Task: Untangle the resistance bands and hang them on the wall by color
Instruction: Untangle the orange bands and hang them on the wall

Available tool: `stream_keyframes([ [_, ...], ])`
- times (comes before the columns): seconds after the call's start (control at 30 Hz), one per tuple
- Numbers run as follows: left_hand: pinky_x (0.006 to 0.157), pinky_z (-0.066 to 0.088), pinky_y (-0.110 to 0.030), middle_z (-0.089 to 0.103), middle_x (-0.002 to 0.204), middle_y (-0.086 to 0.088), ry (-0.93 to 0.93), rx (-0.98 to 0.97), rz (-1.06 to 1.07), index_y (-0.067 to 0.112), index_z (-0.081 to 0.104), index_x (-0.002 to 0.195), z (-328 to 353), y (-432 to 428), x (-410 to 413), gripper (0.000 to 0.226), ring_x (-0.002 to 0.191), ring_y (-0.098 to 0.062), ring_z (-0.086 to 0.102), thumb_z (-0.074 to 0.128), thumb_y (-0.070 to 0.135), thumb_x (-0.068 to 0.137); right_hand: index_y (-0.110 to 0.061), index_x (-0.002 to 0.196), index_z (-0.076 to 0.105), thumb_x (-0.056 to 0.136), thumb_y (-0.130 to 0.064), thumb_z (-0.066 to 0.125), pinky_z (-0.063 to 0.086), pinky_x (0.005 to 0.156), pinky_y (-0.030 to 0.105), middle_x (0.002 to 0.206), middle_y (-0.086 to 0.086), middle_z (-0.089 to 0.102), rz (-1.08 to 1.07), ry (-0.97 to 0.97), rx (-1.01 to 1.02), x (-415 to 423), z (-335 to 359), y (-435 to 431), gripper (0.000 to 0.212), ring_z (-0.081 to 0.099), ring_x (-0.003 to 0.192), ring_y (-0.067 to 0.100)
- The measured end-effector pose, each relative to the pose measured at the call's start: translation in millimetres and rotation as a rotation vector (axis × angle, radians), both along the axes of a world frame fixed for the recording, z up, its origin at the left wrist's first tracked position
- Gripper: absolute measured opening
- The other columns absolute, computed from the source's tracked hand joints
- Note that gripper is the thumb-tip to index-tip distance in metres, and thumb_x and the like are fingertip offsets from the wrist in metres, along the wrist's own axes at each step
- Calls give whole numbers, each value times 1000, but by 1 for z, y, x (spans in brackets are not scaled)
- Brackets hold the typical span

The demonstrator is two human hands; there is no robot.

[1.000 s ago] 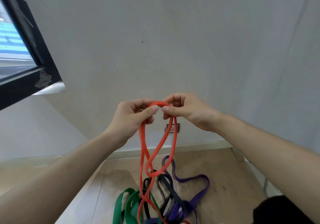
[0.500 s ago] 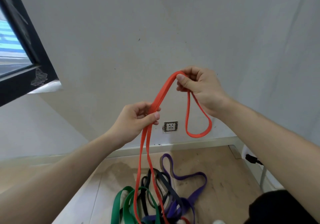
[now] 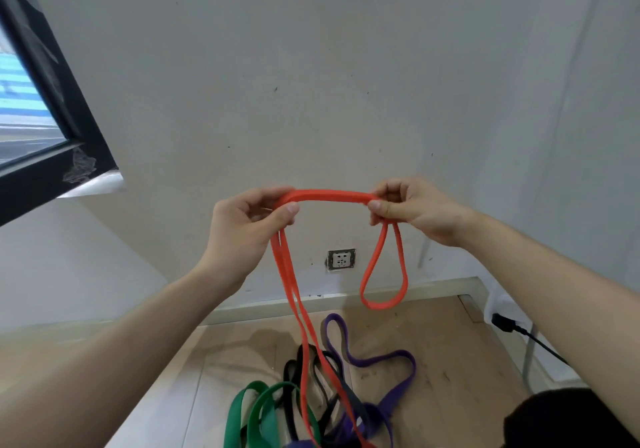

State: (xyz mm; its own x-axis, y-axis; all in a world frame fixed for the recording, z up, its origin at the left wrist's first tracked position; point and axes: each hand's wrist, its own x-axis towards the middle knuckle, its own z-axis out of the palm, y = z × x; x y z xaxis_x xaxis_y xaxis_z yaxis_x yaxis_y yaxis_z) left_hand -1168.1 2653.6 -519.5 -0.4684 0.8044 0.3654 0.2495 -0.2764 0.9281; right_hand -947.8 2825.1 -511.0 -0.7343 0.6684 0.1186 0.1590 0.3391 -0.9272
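The room is a bare corner: a pale, lightly scuffed wall [image 3: 311, 66] meets a light wooden floor [image 3: 440, 336] along a low baseboard [image 3: 346, 301]. A white wall socket [image 3: 341, 259] sits just above the baseboard. At the upper left, a black window frame [image 3: 69, 108] slants into view with a pale sill below it. At the right edge, a black plug and cable [image 3: 504, 323] run along the wall.

The left hand [image 3: 242, 233] and right hand [image 3: 419, 212] are raised in front of the wall, each with thumb and curled fingers pinching the orange band [image 3: 332, 195]. A doubled stretch of it spans between them. A short loop hangs from the right hand, and two long strands drop from the left hand to the floor.

There they run into a heap of bands: a green band [image 3: 242, 409] at the left, a black band [image 3: 294, 364] in the middle and a purple band [image 3: 398, 356] looping out to the right, all overlapping one another.
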Motion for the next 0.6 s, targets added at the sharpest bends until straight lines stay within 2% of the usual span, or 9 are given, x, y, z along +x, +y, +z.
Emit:
stream_keyframes([
  [0.1, 80, 59, -29, 77, 79, 1, 7, 6, -13, 20, 77, 101, 1, 0, 1, 20, 77, -18, 73, 76, 7, 87, -9, 98, 71, 89, -6, 72, 52, 91, 39, 87, 9, 73, 80, -141, 25, -5, -8, -6, 10, 68, 87, 18],
  [0.2, 83, 61, -34, 78, 84, -3, 40, -11, -45, 21, 76, 102, -1, 0, 3, 19, 81, -23, 75, 76, 8, 87, -4, 110, 69, 86, -7, 75, 54, 94, 39, 93, 10, 71, 148, -218, 13, -17, -13, -19, 24, 68, 89, 17],
  [0.3, 85, 61, -34, 78, 86, -8, 84, -32, -86, 18, 76, 104, -3, 1, 8, 19, 83, -24, 76, 76, 10, 87, -6, 117, 66, 87, -10, 75, 55, 89, 30, 97, 11, 72, 200, -86, -81, -32, -6, -34, 32, 71, 92, 19],
  [0.37, 83, 61, -32, 78, 88, -7, 132, -49, -108, 16, 76, 106, -3, 2, 10, 19, 83, -22, 76, 76, 10, 87, -9, 113, 68, 86, -13, 75, 55, 86, 30, 92, 9, 74, 167, 23, -84, -40, 1, -41, 28, 72, 90, 21],
  [0.47, 79, 61, -29, 78, 92, -6, 156, -69, -113, 14, 75, 109, -4, 0, 10, 21, 81, -21, 76, 76, 10, 88, -7, 104, 73, 87, -12, 74, 58, 80, 30, 87, 11, 74, 78, 77, 32, -46, 10, -48, 18, 72, 82, 21],
  [0.6, 77, 61, -30, 77, 87, -4, 100, -115, -152, 12, 71, 109, -4, -3, 8, 23, 77, -22, 76, 76, 8, 87, -12, 99, 74, 90, -10, 71, 59, 77, 27, 85, 4, 74, 13, 119, 155, -50, 21, -55, 10, 72, 79, 14],
])
